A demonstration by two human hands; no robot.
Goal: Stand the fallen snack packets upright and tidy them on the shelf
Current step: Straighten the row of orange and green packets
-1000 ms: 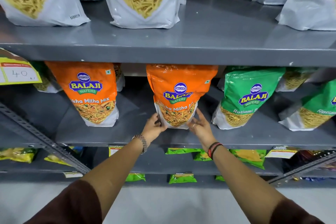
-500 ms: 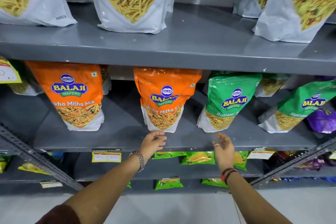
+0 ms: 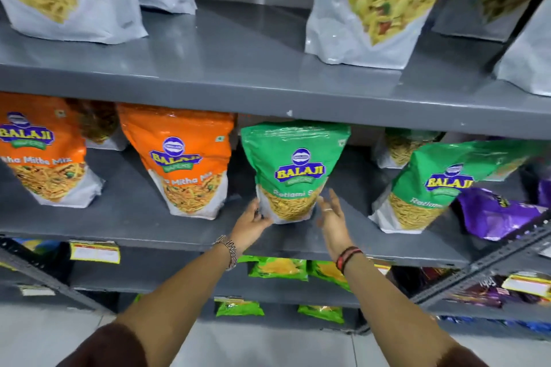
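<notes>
Grey metal shelf [image 3: 185, 217] carried big snack pouches in a row: two orange packets [image 3: 185, 158] toward its left end, a green packet [image 3: 293, 170] near the middle of the front edge, another green packet [image 3: 429, 191] leaning hard toward the right end against a slumped purple bag [image 3: 495, 213]. Left hand [image 3: 252, 225] touched the middle green packet's lower left corner, fingers curled on it, not fully closed. Right hand [image 3: 331, 216] was open, fingers spread, just beside the lower right corner, apparently not touching. Judged step: squaring that packet. Best done by pressing both bottom corners evenly, seating the base flat, then handling the leaning one.
</notes>
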